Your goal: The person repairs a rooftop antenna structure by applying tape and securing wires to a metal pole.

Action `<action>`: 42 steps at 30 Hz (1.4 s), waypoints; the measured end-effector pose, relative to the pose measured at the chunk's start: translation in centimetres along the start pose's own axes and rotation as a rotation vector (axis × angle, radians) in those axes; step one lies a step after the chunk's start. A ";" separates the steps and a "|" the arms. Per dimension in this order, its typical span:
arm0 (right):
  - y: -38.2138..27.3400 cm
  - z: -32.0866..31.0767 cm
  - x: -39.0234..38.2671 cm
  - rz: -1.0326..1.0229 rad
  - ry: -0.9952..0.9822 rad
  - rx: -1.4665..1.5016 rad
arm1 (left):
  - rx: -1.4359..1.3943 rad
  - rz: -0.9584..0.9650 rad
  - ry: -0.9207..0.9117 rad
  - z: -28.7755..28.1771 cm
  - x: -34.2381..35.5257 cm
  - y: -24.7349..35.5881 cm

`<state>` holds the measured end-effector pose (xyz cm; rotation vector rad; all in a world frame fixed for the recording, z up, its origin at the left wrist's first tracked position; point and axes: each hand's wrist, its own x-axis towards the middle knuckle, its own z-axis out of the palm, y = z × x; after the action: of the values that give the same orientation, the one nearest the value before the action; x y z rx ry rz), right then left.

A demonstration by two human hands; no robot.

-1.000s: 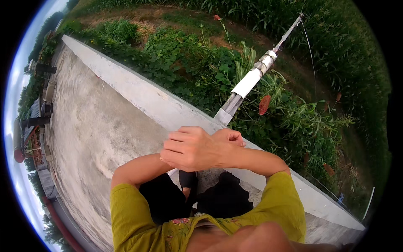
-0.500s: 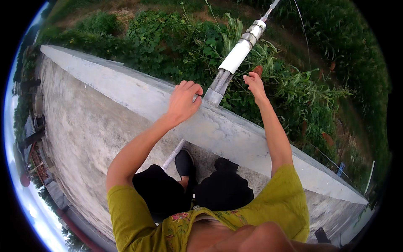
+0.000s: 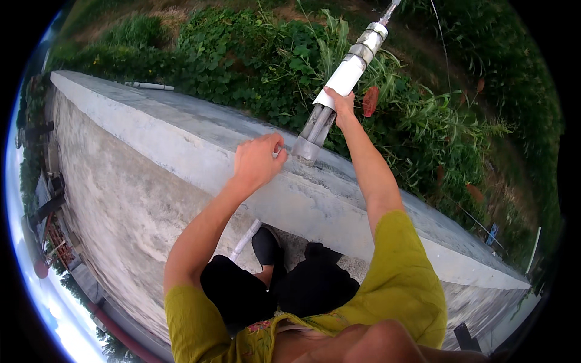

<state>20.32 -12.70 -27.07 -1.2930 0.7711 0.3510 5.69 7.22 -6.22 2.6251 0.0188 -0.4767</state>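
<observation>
"Gripping the white sleeve (image 3: 348, 74) near its lower end, a person's right hand (image 3: 342, 104) reaches over a concrete wall (image 3: 181, 143) outdoors. And the fingers?"

"The thumb lies across the sleeve's near face, the hand clamped on it from the right; the other fingers are hidden behind."

"Where does the sleeve sit?"

"Around a slanting pole (image 3: 320, 124) of grey bars, whose foot stands on top of the wall. The pole leans out over green plants (image 3: 230, 72), a reddish-brown plant head (image 3: 370, 101) just right of the hand."

"And the left hand (image 3: 257, 160)?"

"Over the wall, near the pole's foot, its fingers curled in toward the thumb. Whether they hold anything, or the hand touches concrete, one cannot tell."

"Below?"

"A white tube (image 3: 245, 241) beside a black shoe (image 3: 264, 245), at the near side of the wall."
</observation>
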 end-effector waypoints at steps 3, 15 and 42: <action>0.0 0.6 -0.1 -0.018 -0.021 0.062 | 0.015 -0.026 0.021 0.1 -0.2 -0.4; -5.1 -2.1 5.0 -0.083 -0.155 0.145 | 0.035 -0.029 0.051 -0.1 -0.2 -0.1; -1.6 -4.5 3.8 0.212 -0.356 0.416 | 0.010 -0.026 0.052 -0.2 0.1 0.1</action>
<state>22.64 -18.03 -28.89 -0.7332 0.6353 0.5427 5.85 7.25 -6.00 2.6493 0.0678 -0.4188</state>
